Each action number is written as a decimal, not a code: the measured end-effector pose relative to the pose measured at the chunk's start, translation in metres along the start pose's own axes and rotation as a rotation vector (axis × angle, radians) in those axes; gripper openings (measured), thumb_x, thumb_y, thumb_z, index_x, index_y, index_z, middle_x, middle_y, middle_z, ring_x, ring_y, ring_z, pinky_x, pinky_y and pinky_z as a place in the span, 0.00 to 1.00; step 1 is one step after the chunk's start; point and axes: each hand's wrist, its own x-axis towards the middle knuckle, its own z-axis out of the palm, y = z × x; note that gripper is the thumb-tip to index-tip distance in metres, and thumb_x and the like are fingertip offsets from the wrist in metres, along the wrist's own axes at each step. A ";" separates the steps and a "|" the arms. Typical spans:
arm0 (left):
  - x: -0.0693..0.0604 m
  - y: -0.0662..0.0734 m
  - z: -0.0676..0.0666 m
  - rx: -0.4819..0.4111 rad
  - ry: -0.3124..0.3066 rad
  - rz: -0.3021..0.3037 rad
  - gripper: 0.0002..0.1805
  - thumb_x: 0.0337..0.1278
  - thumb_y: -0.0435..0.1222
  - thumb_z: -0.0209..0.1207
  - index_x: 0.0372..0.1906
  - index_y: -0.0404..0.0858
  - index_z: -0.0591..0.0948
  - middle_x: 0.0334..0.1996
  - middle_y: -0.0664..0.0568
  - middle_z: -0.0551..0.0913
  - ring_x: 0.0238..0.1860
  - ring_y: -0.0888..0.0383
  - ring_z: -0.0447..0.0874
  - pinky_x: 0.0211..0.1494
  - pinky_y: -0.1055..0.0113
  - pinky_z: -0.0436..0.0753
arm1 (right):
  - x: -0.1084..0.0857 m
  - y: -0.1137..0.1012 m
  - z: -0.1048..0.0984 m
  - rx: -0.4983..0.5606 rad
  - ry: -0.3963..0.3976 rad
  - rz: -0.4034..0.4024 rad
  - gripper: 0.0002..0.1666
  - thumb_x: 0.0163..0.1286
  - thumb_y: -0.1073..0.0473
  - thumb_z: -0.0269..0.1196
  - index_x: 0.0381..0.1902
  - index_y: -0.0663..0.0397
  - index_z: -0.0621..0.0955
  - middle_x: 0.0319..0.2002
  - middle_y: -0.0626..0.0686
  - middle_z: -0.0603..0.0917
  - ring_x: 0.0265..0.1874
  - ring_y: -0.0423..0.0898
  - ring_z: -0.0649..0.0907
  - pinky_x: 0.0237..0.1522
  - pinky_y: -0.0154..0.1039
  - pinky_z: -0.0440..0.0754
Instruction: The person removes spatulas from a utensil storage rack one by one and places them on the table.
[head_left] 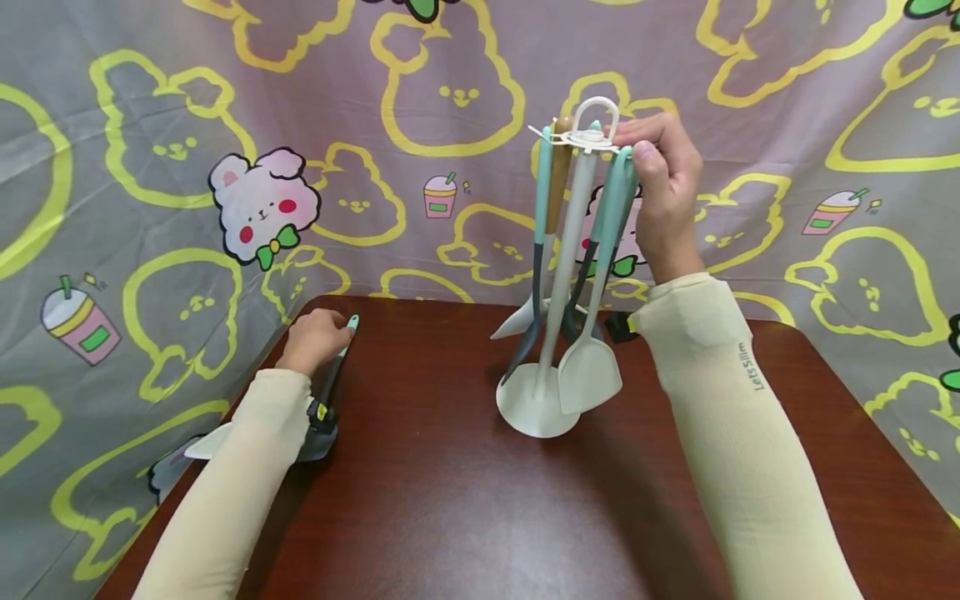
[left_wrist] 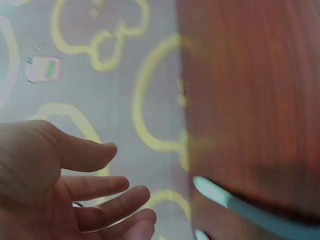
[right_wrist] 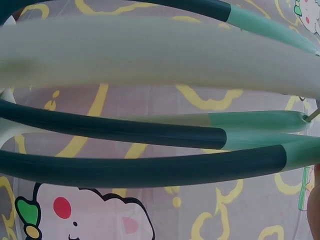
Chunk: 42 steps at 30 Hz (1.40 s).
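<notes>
On the table stands a white utensil rack with a round base and a loop on top. Several kitchen utensils with teal handles hang from it, among them a pale spatula; one handle is brown. My right hand grips the rack's top rim, the thumb beside a teal handle end. Close by in the right wrist view run dark utensil shafts. At the table's left, my left hand has its fingers loosely spread, holding nothing. Near it lies a dark utensil with a teal handle end.
A pale utensil head and a dark one show at the left table edge, partly behind my left forearm. A patterned cloth hangs behind and beside the brown table.
</notes>
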 end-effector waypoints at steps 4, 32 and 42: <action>-0.010 0.015 -0.004 -0.064 0.043 0.040 0.26 0.71 0.43 0.51 0.65 0.31 0.74 0.60 0.33 0.78 0.54 0.36 0.81 0.53 0.44 0.80 | -0.001 0.000 0.000 0.006 -0.005 0.003 0.15 0.59 0.59 0.48 0.31 0.55 0.82 0.34 0.41 0.84 0.42 0.43 0.83 0.54 0.37 0.77; -0.042 0.103 0.004 -0.273 0.136 0.334 0.18 0.67 0.44 0.55 0.55 0.41 0.84 0.54 0.45 0.86 0.50 0.44 0.83 0.55 0.49 0.79 | -0.001 0.001 0.000 0.030 0.000 0.029 0.14 0.57 0.61 0.46 0.29 0.51 0.81 0.33 0.45 0.85 0.40 0.44 0.84 0.48 0.35 0.77; -0.065 0.160 0.002 -0.428 0.158 0.499 0.15 0.66 0.42 0.57 0.53 0.42 0.84 0.49 0.51 0.86 0.50 0.53 0.82 0.56 0.56 0.79 | 0.001 -0.003 0.001 0.011 0.002 0.014 0.15 0.57 0.60 0.46 0.29 0.52 0.80 0.33 0.44 0.84 0.39 0.43 0.83 0.48 0.35 0.76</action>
